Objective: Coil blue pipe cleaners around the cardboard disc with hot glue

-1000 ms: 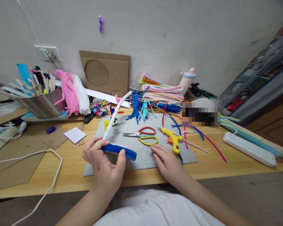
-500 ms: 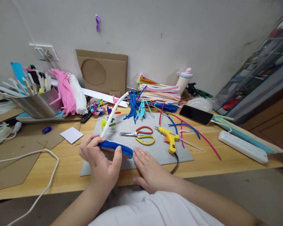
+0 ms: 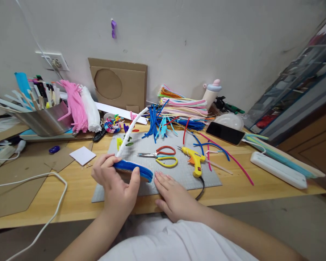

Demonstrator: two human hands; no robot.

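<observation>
A curved piece with a blue fuzzy edge (image 3: pixel 134 170) is gripped between the thumb and fingers of my left hand (image 3: pixel 115 183). A long white fuzzy strip (image 3: pixel 129 134) rises from its left end and leans to the right. My right hand (image 3: pixel 174 197) lies flat on the grey cutting mat (image 3: pixel 141 194), fingers stretched out, just right of the blue piece and holding nothing. Pliers or scissors with red and yellow handles (image 3: pixel 167 162) lie on the mat beyond my hands. To their right is a yellow glue gun (image 3: pixel 195 161).
Bundles of coloured pipe cleaners (image 3: pixel 183 107) lie along the wall beside a bottle (image 3: pixel 212 94). A metal container of sticks (image 3: pixel 45 121) stands at the left. A black phone (image 3: pixel 225 133) and a white power strip (image 3: pixel 278 169) are at the right. A white cable (image 3: pixel 61 199) crosses the left side.
My left hand and the blue piece have hardly moved. A slightly wider gap shows between the piece and my right hand's fingertips. The view has shifted a little.
</observation>
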